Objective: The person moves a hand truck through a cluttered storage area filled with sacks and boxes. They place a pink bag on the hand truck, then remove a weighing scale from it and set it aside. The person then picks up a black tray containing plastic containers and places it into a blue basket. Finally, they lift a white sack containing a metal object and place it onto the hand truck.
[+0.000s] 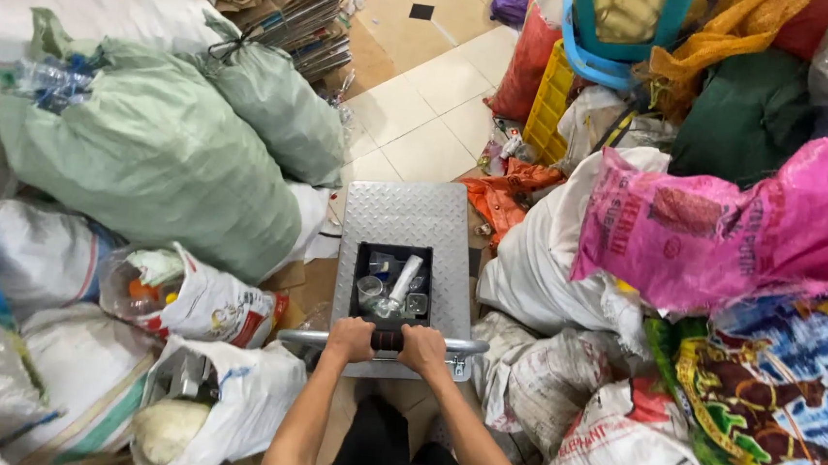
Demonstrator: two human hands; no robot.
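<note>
Both hands, the left hand (349,340) and right hand (422,348), have their fingers clenched around the cart handle (382,341) at lower centre of the frame. Just above them, a black bin (392,286) of bottles sits on the cart's metal platform (405,217), between stuffed sacks (157,161).

Grey diamond-plate metal platform trolley (405,217) stands on the tiled floor, deck running toward 12 o'clock, its chrome tubular push handle (305,336) at 6 o'clock. Small black crate (364,258) of clear bottles rests on the deck's near half.
</note>
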